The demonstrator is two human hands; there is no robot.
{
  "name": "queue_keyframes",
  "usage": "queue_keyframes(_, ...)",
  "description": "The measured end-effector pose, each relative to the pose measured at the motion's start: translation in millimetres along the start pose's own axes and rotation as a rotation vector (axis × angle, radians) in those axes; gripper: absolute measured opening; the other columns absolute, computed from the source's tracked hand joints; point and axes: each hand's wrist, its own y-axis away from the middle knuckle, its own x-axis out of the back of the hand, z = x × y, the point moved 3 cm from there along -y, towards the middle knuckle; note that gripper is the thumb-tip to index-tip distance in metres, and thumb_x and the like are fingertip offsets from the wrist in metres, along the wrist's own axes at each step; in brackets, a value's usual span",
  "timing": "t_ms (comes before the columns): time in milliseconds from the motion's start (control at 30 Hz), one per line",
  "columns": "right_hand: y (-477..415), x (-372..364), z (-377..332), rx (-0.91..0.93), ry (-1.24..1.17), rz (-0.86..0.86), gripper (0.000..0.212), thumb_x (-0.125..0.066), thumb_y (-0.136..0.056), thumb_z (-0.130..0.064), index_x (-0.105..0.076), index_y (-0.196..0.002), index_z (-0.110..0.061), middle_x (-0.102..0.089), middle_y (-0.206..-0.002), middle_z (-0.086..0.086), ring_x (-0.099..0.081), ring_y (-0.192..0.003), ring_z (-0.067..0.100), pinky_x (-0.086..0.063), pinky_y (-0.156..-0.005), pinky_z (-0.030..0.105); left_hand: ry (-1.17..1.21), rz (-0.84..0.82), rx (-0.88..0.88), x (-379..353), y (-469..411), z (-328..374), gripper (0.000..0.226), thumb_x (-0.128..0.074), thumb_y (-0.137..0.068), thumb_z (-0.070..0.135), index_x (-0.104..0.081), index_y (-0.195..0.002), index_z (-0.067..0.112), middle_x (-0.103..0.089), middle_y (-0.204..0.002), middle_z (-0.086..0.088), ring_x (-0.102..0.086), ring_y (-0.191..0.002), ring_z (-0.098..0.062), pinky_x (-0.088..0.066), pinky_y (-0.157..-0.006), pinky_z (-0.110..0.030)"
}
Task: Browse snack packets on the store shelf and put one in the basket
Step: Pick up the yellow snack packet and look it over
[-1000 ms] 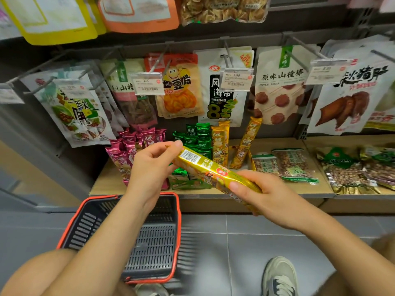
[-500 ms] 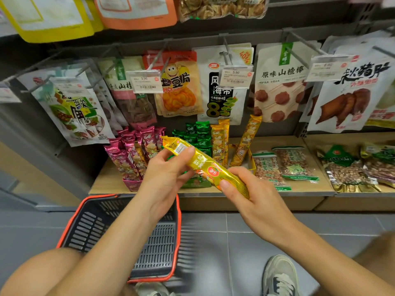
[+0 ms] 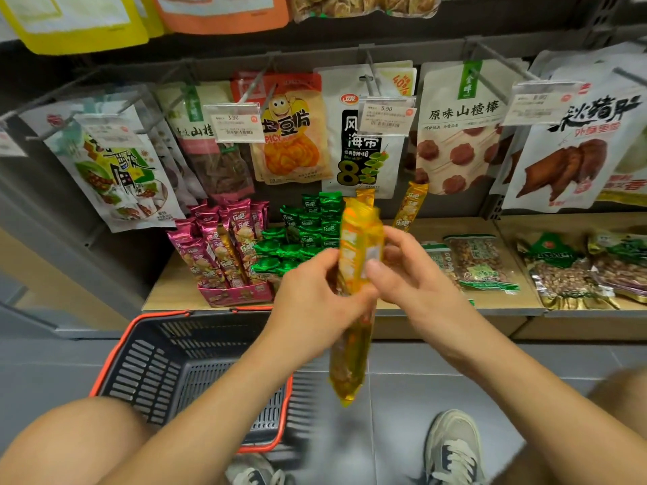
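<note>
- Head view: both hands meet in front of the shelf, gripping one long yellow snack packet [image 3: 351, 348] that stands nearly upright between them.
- The left hand [image 3: 315, 302] has its fingers wrapped round the packet's middle.
- The right hand [image 3: 413, 274] pinches the upper part, thumb on the near face and fingers behind.
- The packet's lower end hangs free below both hands, over the grey floor. Its top is blurred, so the print cannot be read.
- A dark basket with a red rim [image 3: 115, 348] sits on the floor below and to the left of the left hand. No packet is seen in the part of it that shows.
- Beyond the hands, the wooden shelf [image 3: 168, 292] carries pink packets [image 3: 224, 246] and green packets [image 3: 308, 229] to the upper left of the hands. More yellow ones [image 3: 409, 208] stand just above the right hand.
- Progress, as a judgement: browsing is under way and one packet is picked and being looked over. Lowering it leftward into the basket and letting go remains.
</note>
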Motion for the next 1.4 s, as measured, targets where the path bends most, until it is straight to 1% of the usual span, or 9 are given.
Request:
queue_keyframes(167, 1.2, 13.3, -7.1, 0.123, -0.016, 0.355, 0.006, -0.066, -0.091, -0.016, -0.063, -0.094, -0.021, -0.071, -0.084, -0.004, -0.067, -0.082, 0.013, -0.058, -0.074, 0.041, -0.285, 0.053, -0.151, -12.6, 8.0, 12.1, 0.036, -0.075, -0.073, 0.04, -0.063, -0.103, 0.024, -0.059, -0.092, 0.006, -0.055, -0.085, -0.013, -0.043, -0.072, -0.03)
queue_keyframes(300, -2.2, 51.1, -14.3, 0.063, -0.182, 0.596, 0.005, -0.058, -0.096, -0.013, -0.06, -0.093, -0.017, -0.071, -0.074, -0.007, -0.07, -0.073, 0.01, -0.059, -0.061, 0.031, -0.35, 0.053, -0.223, -5.8, 6.4, 9.8, 0.038, -0.078, -0.073, 0.037, -0.068, -0.107, 0.024, -0.063, -0.095, 0.004, -0.058, -0.088, -0.014, -0.044, -0.074, -0.031)
queue_keyframes(467, -3.6, 82.0, -5.1, -0.052, -0.317, 0.809, 0.006, -0.054, -0.098, -0.017, -0.057, -0.094, -0.021, -0.065, -0.073, -0.005, -0.066, -0.065, 0.005, -0.057, -0.063, 0.035, -0.291, 0.034, -0.222, 9.9, 3.8, 6.4, 0.044, -0.082, -0.072, 0.036, -0.068, -0.112, 0.027, -0.065, -0.097, 0.021, -0.056, -0.089, 0.001, -0.041, -0.074, -0.009)
queue_keyframes(800, -6.3, 74.9, 20.8, -0.338, -0.496, 0.594, 0.017, -0.047, -0.101, -0.011, -0.059, -0.113, -0.011, -0.068, -0.102, 0.013, -0.069, -0.086, 0.02, -0.059, -0.071, 0.039, 0.196, 0.169, -0.208, 35.0, 3.2, 13.5, 0.05, -0.084, -0.061, 0.043, -0.069, -0.108, 0.035, -0.07, -0.101, 0.017, -0.067, -0.096, -0.007, -0.054, -0.084, -0.024)
queue_keyframes(900, -5.3, 70.2, 27.9, -0.41, 0.285, 0.332, 0.038, -0.056, -0.098, -0.021, -0.05, -0.135, -0.017, -0.053, -0.137, 0.011, -0.058, -0.111, 0.02, -0.049, -0.091, 0.038, 0.148, 0.144, -0.241, 47.3, -0.5, 14.2, 0.045, -0.08, -0.065, 0.042, -0.067, -0.108, 0.042, -0.069, -0.101, 0.021, -0.064, -0.095, -0.001, -0.048, -0.084, -0.014)
queue_keyframes(967, -4.5, 58.4, 19.6, -0.225, 0.741, 0.142, 0.062, -0.058, -0.091, -0.046, -0.039, -0.146, -0.025, -0.037, -0.151, -0.002, -0.036, -0.138, 0.014, -0.032, -0.113, 0.036, 0.052, 0.07, -0.282, 49.6, -1.8, 14.1, 0.047, -0.081, -0.067, 0.034, -0.066, -0.112, 0.038, -0.068, -0.101, 0.021, -0.063, -0.098, 0.002, -0.046, -0.086, -0.012)
queue_keyframes(1100, 2.8, 14.1, 3.1, 0.02, 0.463, -0.238, 0.071, -0.058, -0.081, -0.067, -0.042, -0.143, -0.037, -0.053, -0.137, -0.02, -0.048, -0.124, -0.006, -0.041, -0.102, 0.018, 0.046, -0.082, -0.273, 36.9, 0.3, 10.6, 0.051, -0.082, -0.071, 0.02, -0.067, -0.118, 0.031, -0.068, -0.112, 0.016, -0.061, -0.108, 0.003, -0.044, -0.092, -0.012)
queue_keyframes(1267, 2.7, 3.5, 3.2, 0.169, 0.398, -0.032, 0.043, -0.071, -0.078, -0.048, -0.063, -0.116, -0.03, -0.069, -0.098, -0.014, -0.064, -0.091, 0.007, -0.052, -0.077, 0.027, 0.434, -0.078, -0.068, 26.8, 1.7, 3.7, 0.05, -0.075, -0.073, 0.018, -0.064, -0.119, 0.032, -0.072, -0.112, 0.002, -0.067, -0.105, -0.013, -0.054, -0.086, -0.024)
queue_keyframes(1400, 7.0, 1.7, 5.8, 0.219, 0.413, 0.112, 0.039, -0.076, -0.073, -0.049, -0.064, -0.107, -0.033, -0.068, -0.091, -0.018, -0.064, -0.082, 0.004, -0.047, -0.067, 0.014, 0.557, 0.077, -0.023, 21.5, 2.0, 5.3, 0.022, -0.079, -0.07, 0.015, -0.074, -0.091, 0.02, -0.076, -0.09, -0.001, -0.071, -0.084, -0.013, -0.054, -0.072, -0.02)
